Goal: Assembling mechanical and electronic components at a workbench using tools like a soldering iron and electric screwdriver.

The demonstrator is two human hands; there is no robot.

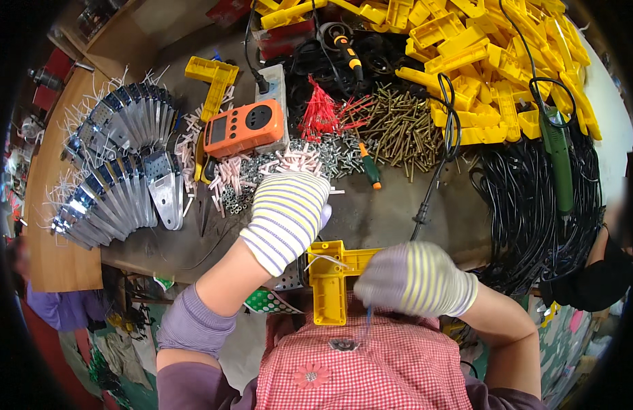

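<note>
My left hand point(289, 215), in a striped glove, reaches over a pile of pale pink sleeves point(299, 162) and small metal hardware. Its fingers point away and are hidden behind the back of the hand. In front of my apron sits a T-shaped yellow plastic housing point(328, 294) with a white wire point(328, 260) across its top. My right hand point(415, 280), gloved and blurred, is curled over the housing's right arm. What its fingers hold is hidden. A thin bluish wire hangs below them. A black cord point(420, 215) comes down behind this hand.
An orange meter with a socket point(244, 128) stands behind my left hand, left of red wires point(320, 113) and brass screws point(402, 130). Metal plates point(118, 198) fan out at left. Yellow housings point(473, 61), a green electric screwdriver point(557, 160) and black cables point(514, 205) lie right.
</note>
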